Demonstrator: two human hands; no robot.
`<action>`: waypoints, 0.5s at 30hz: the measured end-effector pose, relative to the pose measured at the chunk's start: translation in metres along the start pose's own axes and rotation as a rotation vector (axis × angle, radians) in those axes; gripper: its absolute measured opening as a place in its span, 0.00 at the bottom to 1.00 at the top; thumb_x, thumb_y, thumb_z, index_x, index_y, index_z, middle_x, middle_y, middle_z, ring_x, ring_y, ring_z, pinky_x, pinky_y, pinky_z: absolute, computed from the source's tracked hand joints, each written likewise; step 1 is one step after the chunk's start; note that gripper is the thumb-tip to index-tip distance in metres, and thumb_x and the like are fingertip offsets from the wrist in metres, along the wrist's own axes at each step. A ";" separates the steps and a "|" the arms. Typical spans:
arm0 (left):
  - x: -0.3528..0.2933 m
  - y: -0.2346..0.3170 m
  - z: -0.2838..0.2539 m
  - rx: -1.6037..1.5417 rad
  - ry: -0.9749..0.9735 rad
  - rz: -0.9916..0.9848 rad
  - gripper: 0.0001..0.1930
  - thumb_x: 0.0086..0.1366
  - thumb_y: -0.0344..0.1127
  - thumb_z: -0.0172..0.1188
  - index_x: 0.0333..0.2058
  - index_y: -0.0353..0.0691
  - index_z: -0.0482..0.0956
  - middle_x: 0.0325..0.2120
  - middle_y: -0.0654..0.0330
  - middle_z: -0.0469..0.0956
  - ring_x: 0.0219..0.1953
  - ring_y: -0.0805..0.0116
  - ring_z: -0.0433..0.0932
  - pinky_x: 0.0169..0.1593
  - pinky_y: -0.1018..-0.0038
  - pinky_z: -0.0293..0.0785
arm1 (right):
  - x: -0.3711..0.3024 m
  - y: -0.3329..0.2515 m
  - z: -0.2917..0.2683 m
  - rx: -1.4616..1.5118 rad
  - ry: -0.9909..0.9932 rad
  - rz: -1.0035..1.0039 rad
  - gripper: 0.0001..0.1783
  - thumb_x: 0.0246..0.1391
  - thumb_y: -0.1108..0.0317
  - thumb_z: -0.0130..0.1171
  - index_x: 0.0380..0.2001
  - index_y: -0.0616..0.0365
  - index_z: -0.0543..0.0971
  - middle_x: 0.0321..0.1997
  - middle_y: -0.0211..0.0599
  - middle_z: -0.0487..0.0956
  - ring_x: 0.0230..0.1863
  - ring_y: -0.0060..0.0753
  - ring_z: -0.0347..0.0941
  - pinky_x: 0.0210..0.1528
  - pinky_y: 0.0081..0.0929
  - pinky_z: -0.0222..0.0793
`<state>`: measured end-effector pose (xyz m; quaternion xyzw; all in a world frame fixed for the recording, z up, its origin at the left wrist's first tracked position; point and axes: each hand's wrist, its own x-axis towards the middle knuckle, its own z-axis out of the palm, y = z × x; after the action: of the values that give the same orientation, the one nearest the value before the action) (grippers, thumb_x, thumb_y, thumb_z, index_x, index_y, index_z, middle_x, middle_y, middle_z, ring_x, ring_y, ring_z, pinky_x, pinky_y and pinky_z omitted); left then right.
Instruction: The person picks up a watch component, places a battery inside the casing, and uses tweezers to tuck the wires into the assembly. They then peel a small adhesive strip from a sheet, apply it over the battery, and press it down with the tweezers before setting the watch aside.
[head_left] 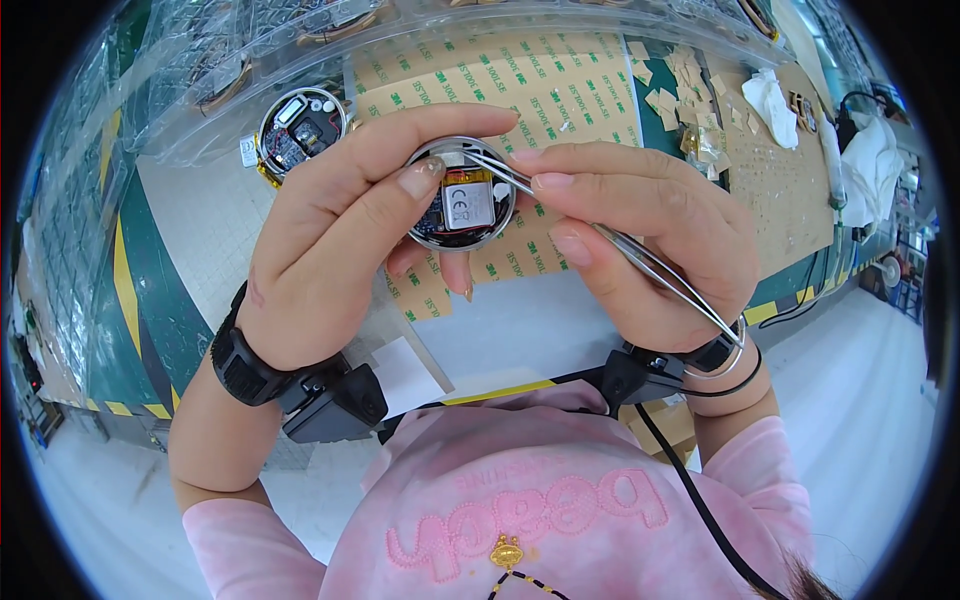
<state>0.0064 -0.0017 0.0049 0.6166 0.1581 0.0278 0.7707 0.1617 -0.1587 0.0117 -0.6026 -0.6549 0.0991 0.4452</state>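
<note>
An uncovered round housing (490,238), battery (468,205) already seated, is grasped at centre frame by the left hand (325,235), tweezers (622,243) by the right hand (672,225).

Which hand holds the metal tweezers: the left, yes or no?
No, the right hand holds the metal tweezers, while the left hand holds the round metal-rimmed housing.

Left hand (325,225) cups inward; right hand (670,230) pinches.

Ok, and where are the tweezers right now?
In the head view, the tweezers are in the right hand, mostly right of centre, their tips over the round device that the left hand holds.
</note>
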 end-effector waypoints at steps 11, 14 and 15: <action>0.000 -0.001 -0.001 -0.003 -0.024 0.033 0.24 0.66 0.33 0.38 0.58 0.27 0.62 0.35 0.58 0.77 0.24 0.75 0.77 0.25 0.85 0.62 | -0.001 -0.003 -0.002 0.003 0.003 0.011 0.12 0.48 0.78 0.59 0.39 0.63 0.78 0.41 0.49 0.80 0.42 0.42 0.79 0.42 0.28 0.75; 0.000 -0.001 -0.001 0.010 -0.030 0.029 0.25 0.65 0.33 0.37 0.59 0.27 0.61 0.35 0.58 0.77 0.25 0.75 0.77 0.25 0.85 0.62 | -0.002 -0.002 -0.002 0.004 0.007 0.005 0.12 0.48 0.78 0.59 0.39 0.63 0.78 0.41 0.49 0.80 0.42 0.42 0.79 0.42 0.28 0.75; -0.001 -0.001 -0.001 0.010 -0.032 0.028 0.25 0.65 0.33 0.37 0.59 0.27 0.61 0.35 0.58 0.77 0.25 0.75 0.77 0.25 0.85 0.62 | -0.002 -0.002 -0.001 0.006 0.011 0.001 0.12 0.48 0.77 0.59 0.38 0.63 0.78 0.41 0.49 0.80 0.42 0.42 0.79 0.42 0.28 0.75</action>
<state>0.0054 -0.0009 0.0041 0.6229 0.1373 0.0281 0.7697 0.1610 -0.1614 0.0130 -0.6023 -0.6518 0.0981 0.4504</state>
